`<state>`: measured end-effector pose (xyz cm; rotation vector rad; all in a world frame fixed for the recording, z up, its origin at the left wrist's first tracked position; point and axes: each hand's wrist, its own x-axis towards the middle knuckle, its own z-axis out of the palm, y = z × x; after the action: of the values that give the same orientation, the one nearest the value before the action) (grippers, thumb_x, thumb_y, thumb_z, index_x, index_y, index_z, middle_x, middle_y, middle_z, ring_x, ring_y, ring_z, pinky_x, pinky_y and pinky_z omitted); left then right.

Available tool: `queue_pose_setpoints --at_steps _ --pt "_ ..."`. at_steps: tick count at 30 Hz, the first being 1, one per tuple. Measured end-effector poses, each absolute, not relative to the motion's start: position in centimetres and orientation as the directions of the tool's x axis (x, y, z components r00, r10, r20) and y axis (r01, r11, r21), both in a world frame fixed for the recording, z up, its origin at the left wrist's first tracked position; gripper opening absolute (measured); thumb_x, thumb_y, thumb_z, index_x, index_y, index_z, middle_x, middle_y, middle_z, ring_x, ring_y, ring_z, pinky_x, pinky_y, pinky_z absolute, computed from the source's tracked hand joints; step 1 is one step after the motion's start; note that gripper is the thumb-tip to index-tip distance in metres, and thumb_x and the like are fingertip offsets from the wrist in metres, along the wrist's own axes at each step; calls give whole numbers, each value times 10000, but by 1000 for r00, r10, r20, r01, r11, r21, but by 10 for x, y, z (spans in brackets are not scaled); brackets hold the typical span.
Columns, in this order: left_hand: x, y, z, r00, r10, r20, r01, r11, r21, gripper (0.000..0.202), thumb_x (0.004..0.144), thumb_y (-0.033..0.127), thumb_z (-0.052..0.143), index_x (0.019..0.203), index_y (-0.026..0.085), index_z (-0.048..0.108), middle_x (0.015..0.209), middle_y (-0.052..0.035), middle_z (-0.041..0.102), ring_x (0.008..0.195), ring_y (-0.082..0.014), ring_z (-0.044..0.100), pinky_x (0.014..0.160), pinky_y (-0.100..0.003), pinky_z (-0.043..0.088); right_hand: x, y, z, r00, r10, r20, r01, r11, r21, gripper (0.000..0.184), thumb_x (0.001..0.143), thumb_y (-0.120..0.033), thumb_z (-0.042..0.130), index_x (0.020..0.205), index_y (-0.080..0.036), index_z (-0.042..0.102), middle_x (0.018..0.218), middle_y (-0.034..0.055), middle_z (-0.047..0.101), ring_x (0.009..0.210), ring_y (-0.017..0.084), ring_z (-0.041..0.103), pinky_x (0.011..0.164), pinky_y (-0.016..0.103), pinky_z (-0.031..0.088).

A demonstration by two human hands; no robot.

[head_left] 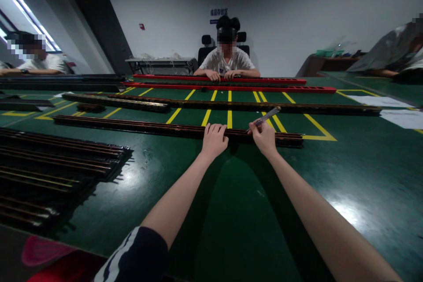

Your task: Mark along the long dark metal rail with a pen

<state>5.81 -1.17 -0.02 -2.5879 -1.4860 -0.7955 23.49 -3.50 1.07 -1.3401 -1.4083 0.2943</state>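
Left hand (214,142): palm down, fingers laid over the middle of a long dark strip with copper-coloured lines (132,124); whether they clench its edge cannot be told. Dark sleeve with white stripes (142,255) on the same arm.

Right hand (265,138): thumb and fingers pinched about a slim pen-like tool (269,115), tilted, its lower end at the strip, its upper end pointing right and away.

Long dark strip: lying crosswise on the green table (343,172), directly before the person, its right end beyond the right hand; its far side borders yellow tape lines (229,110).

Beyond it: a second long dark strip (297,108), roughly parallel; a shorter strip (132,103) to the left; a small dark piece (90,108) between that and the first strip. Farther: two red rails (280,88), one behind the other.

Near left: several dark strips with copper-coloured lines (66,158), side by side. Far left: black rails (59,86). Right: white paper sheets (401,118), lying flat.

Around the table: a co-worker opposite (228,62), both hands at the farther red rail; another person at far left (51,64); another at far right (383,50), leaning over.
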Motion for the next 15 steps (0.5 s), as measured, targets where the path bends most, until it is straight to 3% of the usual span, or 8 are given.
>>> queue_pose_setpoints --at_steps 7,15 --pt "58 -10 -2 423 808 410 829 -528 185 420 888 358 421 1251 175 527 1262 -89 576 1231 -234 465 1137 -461 239 236 -35 10 252 811 527 547 330 -769 393 824 -576 498 786 -186 537 669 67 637 588 210 624 547 350 510" --pt "59 -9 -2 409 800 439 837 -521 169 346 898 291 411 1197 192 554 1198 -71 604 1188 -217 495 1126 -439 256 236 -34 9 259 806 532 544 334 -770 397 825 -583 493 775 -191 536 663 58 638 581 201 625 548 341 511"
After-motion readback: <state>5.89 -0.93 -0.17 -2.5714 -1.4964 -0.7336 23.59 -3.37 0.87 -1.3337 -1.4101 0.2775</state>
